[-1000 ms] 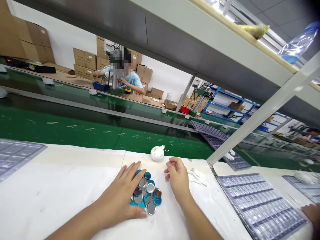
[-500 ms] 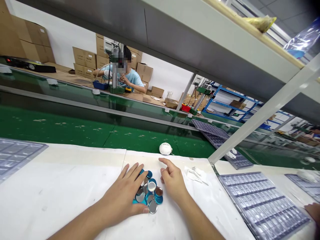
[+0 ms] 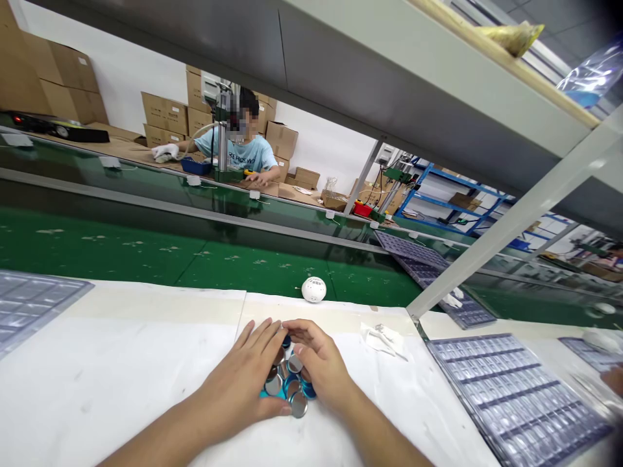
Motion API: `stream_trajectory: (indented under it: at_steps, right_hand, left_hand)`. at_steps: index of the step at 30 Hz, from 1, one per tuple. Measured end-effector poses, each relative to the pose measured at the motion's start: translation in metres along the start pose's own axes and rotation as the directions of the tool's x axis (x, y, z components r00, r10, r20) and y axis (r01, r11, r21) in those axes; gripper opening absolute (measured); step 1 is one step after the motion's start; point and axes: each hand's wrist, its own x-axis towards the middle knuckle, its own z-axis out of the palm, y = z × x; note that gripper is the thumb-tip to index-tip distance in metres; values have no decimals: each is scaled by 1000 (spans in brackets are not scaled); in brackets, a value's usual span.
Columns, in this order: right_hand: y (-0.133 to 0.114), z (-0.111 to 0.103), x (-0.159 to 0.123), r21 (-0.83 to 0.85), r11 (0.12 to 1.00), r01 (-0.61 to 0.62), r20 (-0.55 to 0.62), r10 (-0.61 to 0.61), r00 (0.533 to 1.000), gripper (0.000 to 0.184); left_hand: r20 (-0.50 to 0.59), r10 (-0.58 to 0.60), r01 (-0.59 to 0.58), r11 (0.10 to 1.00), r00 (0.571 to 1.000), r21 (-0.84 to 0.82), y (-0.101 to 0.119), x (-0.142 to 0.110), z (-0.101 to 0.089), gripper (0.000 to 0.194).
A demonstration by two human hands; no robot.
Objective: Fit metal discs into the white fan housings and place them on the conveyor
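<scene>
A loose heap of round metal discs [image 3: 287,379], silver on one face and blue on the other, lies on the white bench cover [image 3: 121,370]. My left hand [image 3: 243,379] presses against the heap's left side with its fingers spread. My right hand [image 3: 314,360] curves over the heap's upper right, its fingertips touching the discs and meeting my left fingers. Both hands hide part of the heap. Just beyond them sits a white perforated ball-shaped device [image 3: 313,289], touching neither hand.
A clear tray with many compartments [image 3: 511,402] lies to the right, and another [image 3: 34,305] to the left. A white paper scrap [image 3: 382,338] lies nearby. A green conveyor belt [image 3: 195,263] runs behind the bench. Beyond it, a co-worker [image 3: 238,146] sits at a press.
My right hand has moved left from beside the heap onto it, closing the gap to my left hand. The white ball device sits slightly left of its earlier spot.
</scene>
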Motion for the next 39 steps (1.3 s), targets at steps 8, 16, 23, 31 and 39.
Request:
stream_trajectory:
  at_steps: [8, 16, 23, 31, 39]
  right_hand:
    - [0, 1, 0, 115, 993, -26, 3, 26, 1000, 26]
    - [2, 1, -2, 82, 996, -34, -7, 35, 999, 27]
    - [7, 0, 0, 69, 998, -3, -26, 4, 1000, 25]
    - [7, 2, -1, 37, 998, -48, -37, 50, 998, 25]
    - [7, 2, -2, 5, 994, -105, -38, 105, 994, 27]
  left_hand:
    - [20, -27, 28, 999, 999, -33, 10, 0, -11, 97]
    - [67, -50, 54, 997, 997, -63, 17, -1, -17, 101]
    - [90, -55, 63, 994, 994, -91, 23, -2, -18, 105]
    - [86, -60, 72, 988, 994, -138, 24, -3, -19, 102]
    - [142, -91, 102, 992, 986, -75, 24, -2, -18, 95]
